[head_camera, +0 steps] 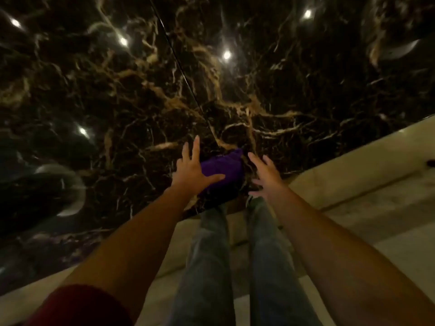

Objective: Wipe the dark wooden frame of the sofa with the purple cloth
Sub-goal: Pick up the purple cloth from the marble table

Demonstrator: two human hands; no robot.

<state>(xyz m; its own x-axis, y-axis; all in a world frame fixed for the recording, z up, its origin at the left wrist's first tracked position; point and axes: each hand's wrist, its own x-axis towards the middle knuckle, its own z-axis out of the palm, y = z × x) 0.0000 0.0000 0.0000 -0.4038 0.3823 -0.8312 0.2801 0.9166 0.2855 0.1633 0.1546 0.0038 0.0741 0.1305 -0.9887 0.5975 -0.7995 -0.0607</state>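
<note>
Purple cloth — bunched into a soft, folded lump, deep violet, with a peak of fabric pointing up at its far corner. It lies on a dark, glossy marble surface veined in tan and white, close to that surface's near edge. Small bright light spots reflect in the polish. A thin dark line, a seam or a cord (cannot tell which), runs diagonally down the marble toward the cloth.

No container shows in this view.

Left hand: fingers straight and spread, pointing away from the camera, thumb stretched out to the right and lying across the near left part of the cloth. The palm seems to rest at the cloth's left edge; nothing is curled round the fabric.

Right hand: also spread wide, fingers straight, just right of the cloth and apart from it — holding nothing. Whether it touches the marble cannot be told.

Both forearms are bare; a dark red sleeve shows at the lower left. Below the hands, two legs in grey-blue jeans stand on a pale beige floor that borders the marble along a diagonal edge.

The sofa's dark wooden frame cannot be made out here.
</note>
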